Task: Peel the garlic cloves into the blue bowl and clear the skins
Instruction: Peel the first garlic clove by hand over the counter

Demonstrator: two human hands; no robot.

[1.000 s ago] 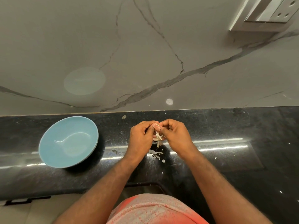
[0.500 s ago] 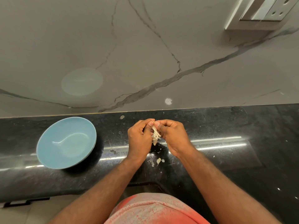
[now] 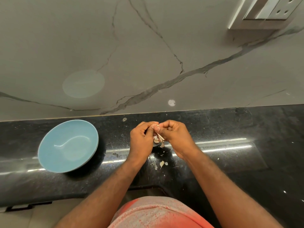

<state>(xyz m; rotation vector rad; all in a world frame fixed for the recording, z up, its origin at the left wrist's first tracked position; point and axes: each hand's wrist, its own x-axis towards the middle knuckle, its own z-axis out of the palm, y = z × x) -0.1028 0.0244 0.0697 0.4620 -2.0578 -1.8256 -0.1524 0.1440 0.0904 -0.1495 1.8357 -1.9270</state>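
Garlic clove [image 3: 156, 140]: held well right of the blue bowl [image 3: 54, 155].
Grip: left hand [image 3: 142, 140] and right hand [image 3: 175, 137] are pinched on the clove.
Skins [image 3: 162, 164]: scattered on the surface [image 3: 230, 162], right of the bowl.
Risk: the clove could be squeezed out and dropped short of the bowl.

Curled fingers [image 3: 166, 129] hide most of the garlic clove [image 3: 156, 140].

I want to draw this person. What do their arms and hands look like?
The left hand and right hand are bare: no gloves, rings or watch show. The left forearm and right forearm are bare too, with no sleeves in view. The shirt is orange-pink and speckled.
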